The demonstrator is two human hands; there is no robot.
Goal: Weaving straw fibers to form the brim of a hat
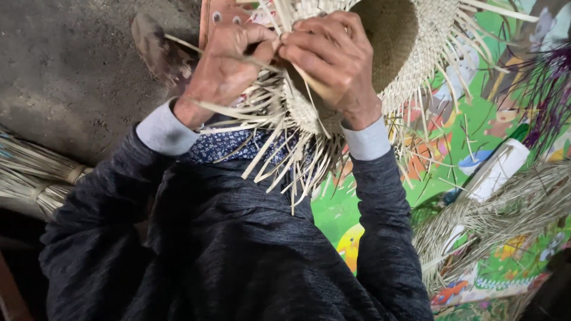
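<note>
Covering the floor at the right, a bright green patterned mat (pixel 470 137) is being overlain by loose bundles of dried straw (pixel 505 208). Above the lap, a half-woven straw hat (pixel 410 41) with loose strips fringing its brim is being held at top centre. Its brim edge is being gripped by the closed right hand (pixel 333 59), while a thin strip (pixel 262 62) is being pinched by the left hand (pixel 229 59).

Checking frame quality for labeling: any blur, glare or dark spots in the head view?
Head view: soft even light, no glare; both hands, left hand and right hand, on the woven straw hat are reasonably sharp; dark sleeves and bottom-left corner lose detail in shadow; edges slightly soft.
</note>
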